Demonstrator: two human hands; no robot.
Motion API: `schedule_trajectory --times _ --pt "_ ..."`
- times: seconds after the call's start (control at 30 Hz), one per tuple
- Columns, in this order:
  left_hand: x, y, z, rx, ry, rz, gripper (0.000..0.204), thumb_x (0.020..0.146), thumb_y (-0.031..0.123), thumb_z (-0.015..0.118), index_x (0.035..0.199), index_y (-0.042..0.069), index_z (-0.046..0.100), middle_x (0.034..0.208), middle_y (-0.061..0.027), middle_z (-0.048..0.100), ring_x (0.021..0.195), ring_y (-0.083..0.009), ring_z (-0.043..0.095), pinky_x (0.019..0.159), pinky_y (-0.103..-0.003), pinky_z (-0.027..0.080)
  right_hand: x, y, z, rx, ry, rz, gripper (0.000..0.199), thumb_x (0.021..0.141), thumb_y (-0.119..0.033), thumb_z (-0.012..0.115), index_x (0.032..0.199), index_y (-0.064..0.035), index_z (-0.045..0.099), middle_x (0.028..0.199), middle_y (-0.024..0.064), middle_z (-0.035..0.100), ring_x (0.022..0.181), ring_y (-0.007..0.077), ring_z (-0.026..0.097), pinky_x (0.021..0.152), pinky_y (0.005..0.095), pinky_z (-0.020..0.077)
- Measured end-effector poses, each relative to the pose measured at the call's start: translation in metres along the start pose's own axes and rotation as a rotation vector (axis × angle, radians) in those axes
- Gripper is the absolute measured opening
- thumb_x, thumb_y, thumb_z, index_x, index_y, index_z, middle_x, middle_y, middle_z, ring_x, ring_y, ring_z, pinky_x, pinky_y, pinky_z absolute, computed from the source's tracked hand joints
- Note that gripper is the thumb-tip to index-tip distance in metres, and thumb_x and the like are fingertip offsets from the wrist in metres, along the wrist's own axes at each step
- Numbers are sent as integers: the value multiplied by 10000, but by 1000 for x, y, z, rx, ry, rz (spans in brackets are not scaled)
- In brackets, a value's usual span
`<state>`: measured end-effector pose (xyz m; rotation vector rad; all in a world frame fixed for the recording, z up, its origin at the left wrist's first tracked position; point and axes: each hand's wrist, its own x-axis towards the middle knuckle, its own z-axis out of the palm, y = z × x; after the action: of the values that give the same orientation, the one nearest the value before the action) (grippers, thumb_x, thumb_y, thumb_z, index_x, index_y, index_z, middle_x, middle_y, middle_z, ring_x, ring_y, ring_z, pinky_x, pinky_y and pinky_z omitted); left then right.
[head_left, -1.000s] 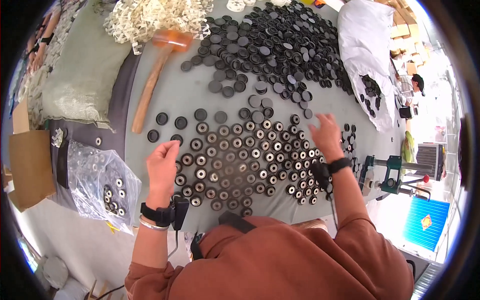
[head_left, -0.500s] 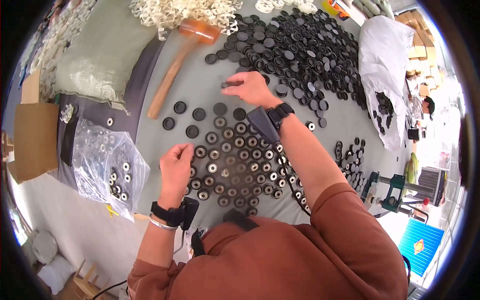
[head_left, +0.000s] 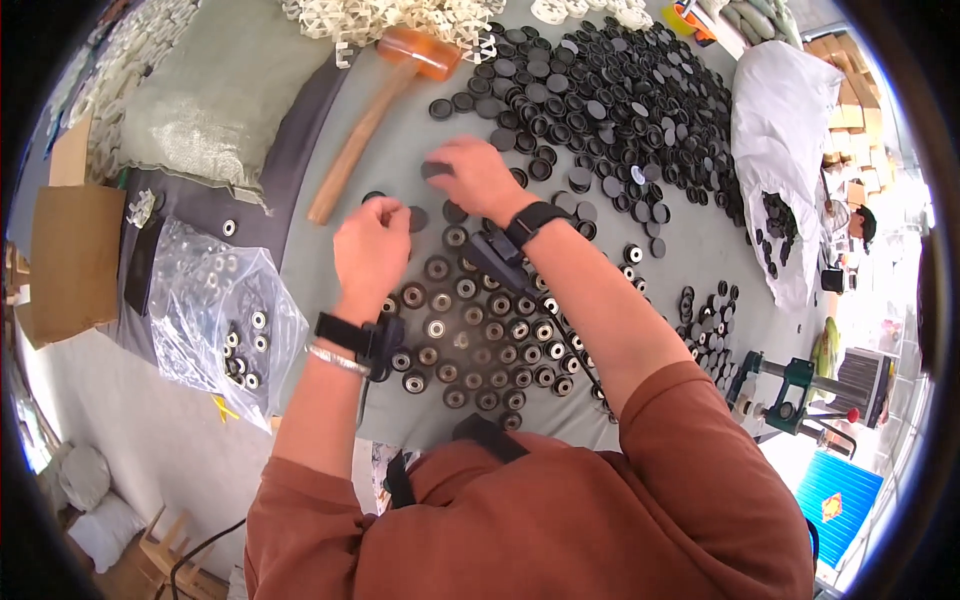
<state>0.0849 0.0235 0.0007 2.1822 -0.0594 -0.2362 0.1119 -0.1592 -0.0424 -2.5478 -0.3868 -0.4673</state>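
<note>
1. While your right hand pinches a black cap at the near edge of the loose cap pile, its grip closed on that one piece, your forearm lies across the laid-out rows of black rings with metal centres — a low wrist could sweep several out of line.
2. Your left hand hovers over the far-left corner of those rows with fingers curled by another black cap; I cannot tell whether the grip has it or only touches it. If it is loose, the cap may slide off its ring.
3. The rings sit nearly touching, so a nudge to one likely shifts its neighbours.
4. The mallet lies just beyond your left hand, handle pointing toward you — a backward knuckle could roll it into the near caps.
5. The clear bag of spare rings lies at the worktop edge to your left; an elbow there could spill it.
</note>
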Motion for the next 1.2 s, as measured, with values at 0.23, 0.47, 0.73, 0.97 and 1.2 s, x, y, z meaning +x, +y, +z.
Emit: schedule_trajectory --times 0.23,0.47,0.73,0.97,1.2 --pt "29 4 0 202 -25 15 276 742 233 597 952 58 631 871 -104 639 835 -242 605 750 -353 465 7 -9 -11 642 -33 750 171 798 -161 572 886 -29 635 732 89 622 631 179 602 574 296 485" --pt "39 14 17 513 -82 221 391 714 241 642 1076 110 574 1046 -111 550 916 -279 568 776 -375 454 -9 4 -23 570 -50 1051 199 800 -166 552 845 7 639 758 140 621 617 226 618 579 321 504" --pt "53 34 23 584 -205 202 427 695 229 656 1103 161 548 1079 -134 527 963 -310 548 787 -414 446 -9 -17 -11 36 -105 242 259 687 -158 609 934 -82 606 830 162 566 858 336 532 734 403 457" --pt "50 41 23 463 -127 194 302 730 218 620 1008 102 595 953 -91 593 899 -269 571 754 -359 450 -33 -27 -43 -43 -76 275 212 736 -107 551 940 -51 561 872 134 547 891 322 495 769 411 426" --pt "40 58 56 519 -192 435 256 766 203 598 1004 108 598 935 -68 582 845 -262 577 715 -362 455 -269 21 -217 -577 7 949 255 712 -111 629 945 -31 564 913 153 566 866 321 535 768 374 433"
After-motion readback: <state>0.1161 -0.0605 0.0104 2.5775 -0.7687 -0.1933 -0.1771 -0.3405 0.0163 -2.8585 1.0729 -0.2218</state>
